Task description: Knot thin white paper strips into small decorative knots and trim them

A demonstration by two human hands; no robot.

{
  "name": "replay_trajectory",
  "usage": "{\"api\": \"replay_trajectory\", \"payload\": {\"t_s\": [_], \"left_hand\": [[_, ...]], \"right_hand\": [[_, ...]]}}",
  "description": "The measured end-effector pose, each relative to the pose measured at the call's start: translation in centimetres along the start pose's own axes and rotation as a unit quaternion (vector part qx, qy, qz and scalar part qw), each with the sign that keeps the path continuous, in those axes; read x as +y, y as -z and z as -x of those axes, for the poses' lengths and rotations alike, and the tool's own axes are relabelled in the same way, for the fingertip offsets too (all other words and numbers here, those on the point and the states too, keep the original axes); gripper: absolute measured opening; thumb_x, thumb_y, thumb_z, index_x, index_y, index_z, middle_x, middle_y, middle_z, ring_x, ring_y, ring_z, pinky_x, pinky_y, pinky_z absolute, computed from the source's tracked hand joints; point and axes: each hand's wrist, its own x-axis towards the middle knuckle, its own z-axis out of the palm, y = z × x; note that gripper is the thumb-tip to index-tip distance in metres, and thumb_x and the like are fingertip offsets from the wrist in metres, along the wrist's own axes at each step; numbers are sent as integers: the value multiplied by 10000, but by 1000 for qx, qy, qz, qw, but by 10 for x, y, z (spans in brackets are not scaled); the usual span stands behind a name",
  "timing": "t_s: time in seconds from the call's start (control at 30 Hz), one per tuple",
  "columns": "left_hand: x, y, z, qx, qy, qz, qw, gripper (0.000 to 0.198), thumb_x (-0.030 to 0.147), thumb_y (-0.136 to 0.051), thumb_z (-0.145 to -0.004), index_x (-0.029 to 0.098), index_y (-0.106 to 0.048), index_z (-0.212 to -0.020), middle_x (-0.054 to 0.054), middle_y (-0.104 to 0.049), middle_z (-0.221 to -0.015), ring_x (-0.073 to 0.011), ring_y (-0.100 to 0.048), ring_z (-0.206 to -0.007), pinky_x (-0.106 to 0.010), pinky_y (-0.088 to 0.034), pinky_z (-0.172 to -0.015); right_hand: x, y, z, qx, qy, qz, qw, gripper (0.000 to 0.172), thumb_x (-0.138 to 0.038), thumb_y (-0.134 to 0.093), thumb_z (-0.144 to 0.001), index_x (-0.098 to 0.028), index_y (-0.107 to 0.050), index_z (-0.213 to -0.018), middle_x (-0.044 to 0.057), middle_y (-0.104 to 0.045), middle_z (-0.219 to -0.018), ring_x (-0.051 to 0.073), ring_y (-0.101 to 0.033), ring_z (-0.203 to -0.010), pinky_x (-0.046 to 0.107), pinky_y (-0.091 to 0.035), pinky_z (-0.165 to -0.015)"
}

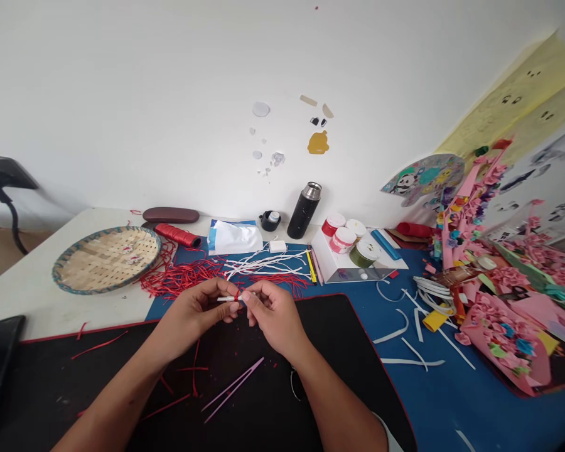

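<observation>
Above the black mat (329,351), my two hands meet over a thin white strip (223,299) with red cord (236,295) around its middle. My left hand (202,311) is closed, its thumb and fingers pinching the strip. The fingertips of my right hand (273,314) pinch the strip's other end, close to the red cord. What lies under the fingers is hidden. Nearer to me, a pair of purple tweezers (233,389) lies on the mat, with loose red cord pieces (194,369) to its left.
Behind my hands lie a heap of red cords (183,279), white cords (263,263) and a red spool (176,235). A woven basket (108,260) sits left. Farther back stand a black flask (304,212) and paint jars (343,240). Paper flowers (508,336) crowd the right.
</observation>
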Motion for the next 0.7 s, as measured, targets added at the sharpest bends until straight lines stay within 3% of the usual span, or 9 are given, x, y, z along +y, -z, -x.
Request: {"api": "replay_trajectory", "payload": {"t_s": [0.33,0.7], "left_hand": [[0,1,-2,32,22,5,999,387,551,-894,-767,212,-734,-864,-33,-781,-750,-205,-725,-689,-306,-586,-651],[-1,2,-2,47,35,24,998,379,519,-914,-759,206,-736,-874,-47,-803,-761,-222,-751,-713,-314,-599,-659]], "right_hand": [[-5,2,0,-6,-10,-27,1000,359,-541,-671,-961,-184,-703,-966,-24,-610,-662,115,-549,-532,225,-382,-485],[-5,4,-3,23,5,-64,998,454,-631,-664,-951,-183,-701,-1015,-18,-608,-703,110,-542,-531,221,-395,-461]]}}
